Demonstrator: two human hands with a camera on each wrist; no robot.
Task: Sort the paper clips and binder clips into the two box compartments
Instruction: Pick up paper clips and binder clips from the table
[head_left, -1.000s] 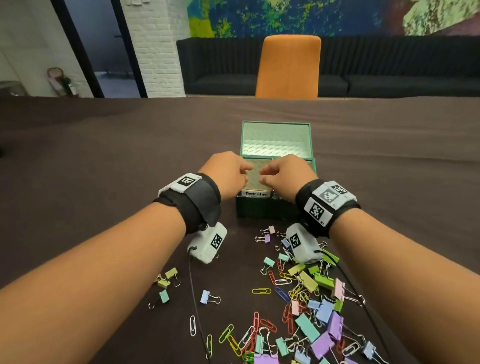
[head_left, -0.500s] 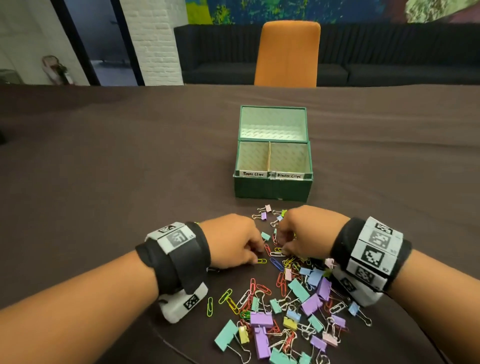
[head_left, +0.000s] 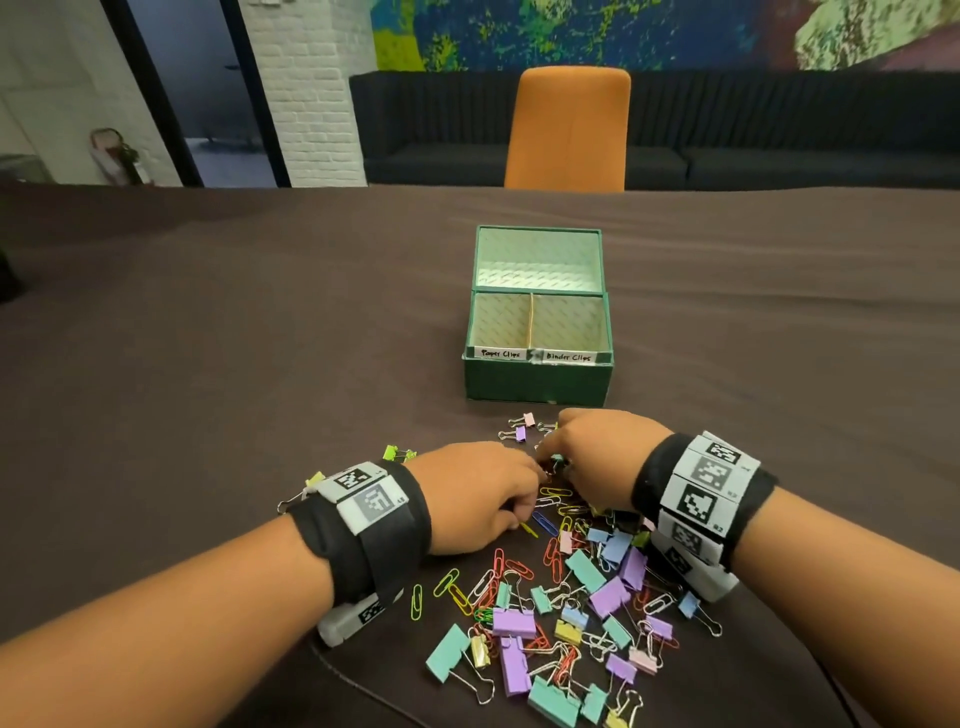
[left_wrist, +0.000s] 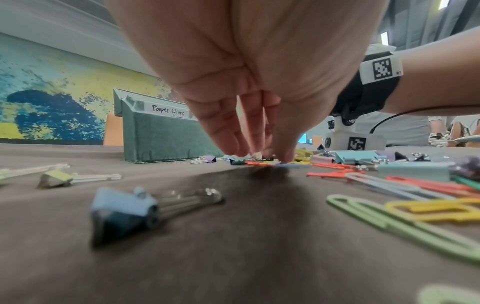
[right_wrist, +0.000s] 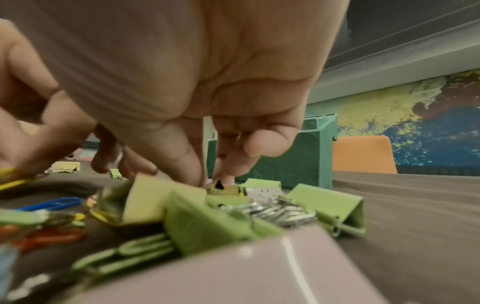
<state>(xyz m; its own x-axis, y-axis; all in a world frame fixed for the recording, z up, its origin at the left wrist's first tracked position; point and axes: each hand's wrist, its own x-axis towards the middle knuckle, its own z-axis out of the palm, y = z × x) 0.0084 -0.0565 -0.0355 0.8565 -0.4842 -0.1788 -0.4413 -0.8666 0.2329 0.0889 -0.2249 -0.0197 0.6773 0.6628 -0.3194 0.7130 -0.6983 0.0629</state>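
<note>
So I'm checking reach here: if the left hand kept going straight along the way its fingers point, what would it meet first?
The left hand points its fingers down at the table, so it would probably meet first the flat paper clips under its fingertips, then the tablecloth. Which clip exactly is unclear.

The right hand (right_wrist: 197, 82) filled the upper frame, palm toward the camera, its fingers (right_wrist: 182, 156) pointing down with thumb and forefinger closing on a small olive metal binder clip (right_wrist: 226, 190) on the dark brown table covering (right_wrist: 415, 216); whether the clip was gripped could not be confirmed. Large pale green binder clips (right_wrist: 330, 203) with silver wire handles lay just in front. A blue wire paper clip (right_wrist: 52, 203) and orange ones lay at left. A dark green fabric-covered box (right_wrist: 293, 166) stood behind the fingers. The left hand (right_wrist: 28, 127) pinched a yellow paper clip (right_wrist: 10, 176). An orange chair (right_wrist: 363, 156) stood beyond.
</note>
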